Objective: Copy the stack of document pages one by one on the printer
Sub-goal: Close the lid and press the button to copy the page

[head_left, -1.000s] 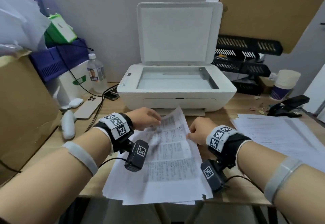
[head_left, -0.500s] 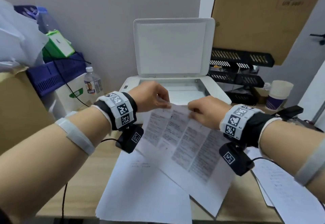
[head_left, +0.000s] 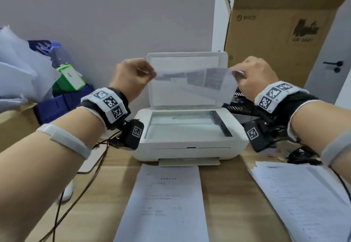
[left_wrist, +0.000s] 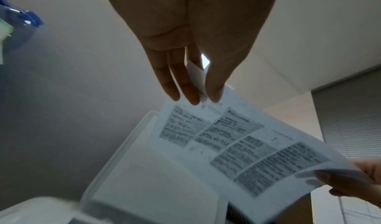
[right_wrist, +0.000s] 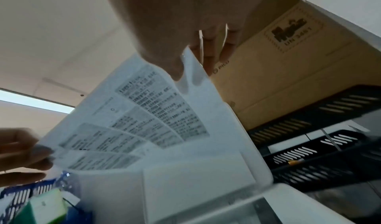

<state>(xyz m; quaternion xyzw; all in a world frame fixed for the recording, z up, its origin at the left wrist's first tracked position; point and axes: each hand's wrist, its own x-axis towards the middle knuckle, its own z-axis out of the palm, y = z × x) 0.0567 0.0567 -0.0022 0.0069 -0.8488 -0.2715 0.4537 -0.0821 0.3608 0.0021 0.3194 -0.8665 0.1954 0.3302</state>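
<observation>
Both hands have risen since half a second ago, lifting the page (head_left: 197, 82) off the counter (head_left: 224, 190) and up in front of the printer lid (head_left: 187, 97); the page has also turned, and now stretches between the hands, held level, printed side down toward the glass (head_left: 182, 125). Left hand (head_left: 131, 76) pinches the page's left edge between thumb and fingers (left_wrist: 185, 87), clamped on it. Right hand (head_left: 254, 74) pinches the right edge the same way, thumb on one side, fingers (right_wrist: 210, 48) on the other. Hands are well apart, at 10 and 2 o'clock from the glass.

Printer (head_left: 188, 146) sits at 12 o'clock on the counter, lid up, glass bare. Stack (head_left: 163, 200) lies flat at 6 o'clock from the printer, just beside its front slot. Second pile (head_left: 303, 198) lies at 4 o'clock, apart from the stack. Cardboard box (head_left: 281, 32) stands at 2 o'clock behind the right hand, black trays (right_wrist: 321, 129) below it. Blue crate (head_left: 60, 103) and green box (head_left: 70, 78) are at 9 o'clock. Cables (head_left: 79, 181) trail across the counter at 8 o'clock. Page text is blurred, unreadable in both wrist views.
</observation>
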